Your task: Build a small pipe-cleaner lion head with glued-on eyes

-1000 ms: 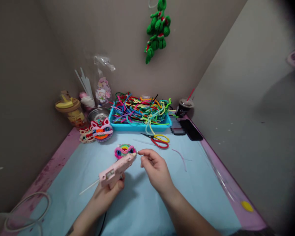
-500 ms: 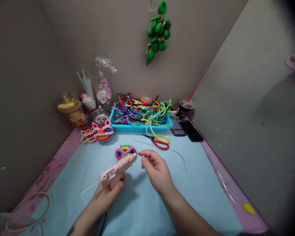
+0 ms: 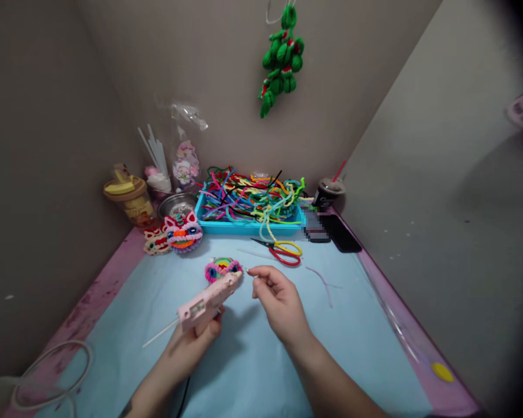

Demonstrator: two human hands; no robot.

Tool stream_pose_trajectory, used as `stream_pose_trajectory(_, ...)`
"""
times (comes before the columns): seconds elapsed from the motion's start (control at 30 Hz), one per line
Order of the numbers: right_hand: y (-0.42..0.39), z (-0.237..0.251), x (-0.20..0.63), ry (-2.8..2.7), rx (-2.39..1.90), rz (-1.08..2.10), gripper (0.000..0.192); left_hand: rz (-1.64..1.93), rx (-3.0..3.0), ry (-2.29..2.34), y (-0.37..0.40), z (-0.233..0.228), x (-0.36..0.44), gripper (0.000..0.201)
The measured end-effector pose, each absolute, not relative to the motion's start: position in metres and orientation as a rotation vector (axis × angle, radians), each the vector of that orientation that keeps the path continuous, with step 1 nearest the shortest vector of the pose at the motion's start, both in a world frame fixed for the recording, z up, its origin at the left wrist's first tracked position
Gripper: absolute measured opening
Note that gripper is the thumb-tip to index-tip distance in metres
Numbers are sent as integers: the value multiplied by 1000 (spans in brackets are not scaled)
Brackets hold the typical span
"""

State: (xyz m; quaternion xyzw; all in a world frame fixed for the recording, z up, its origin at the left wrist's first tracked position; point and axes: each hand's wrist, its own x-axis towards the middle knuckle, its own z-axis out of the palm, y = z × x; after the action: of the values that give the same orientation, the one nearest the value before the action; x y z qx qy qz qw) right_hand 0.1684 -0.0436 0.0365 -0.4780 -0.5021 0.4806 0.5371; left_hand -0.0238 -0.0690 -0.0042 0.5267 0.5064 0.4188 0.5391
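Note:
My left hand [image 3: 190, 343] grips a pink glue gun [image 3: 207, 299], its nozzle pointing up and right toward a small pink, green and blue pipe-cleaner face [image 3: 222, 269] lying on the blue mat [image 3: 253, 360]. A white glue stick juts out of the gun's back end. My right hand [image 3: 277, 301] pinches something tiny between thumb and forefinger right at the gun's tip; what it is I cannot make out.
A blue tray [image 3: 248, 225] heaped with coloured pipe cleaners stands at the back. Red and yellow scissors [image 3: 283, 251] lie in front of it. Two finished fuzzy lion heads [image 3: 181, 232] sit at back left near a yellow-lidded jar [image 3: 128, 200]. A dark phone [image 3: 340, 232] and cup [image 3: 326, 191] are at right.
Both hands hold nearly the same pose; the view has shifted slightly. The right fingertips stay at the gun's nozzle.

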Motion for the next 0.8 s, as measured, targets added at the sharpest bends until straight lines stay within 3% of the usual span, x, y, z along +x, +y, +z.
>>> stream_pose_trajectory(0.8,-44,35,168,-1164,-1113,1178,18,981,1349,1181,-70,-8,-26,51)
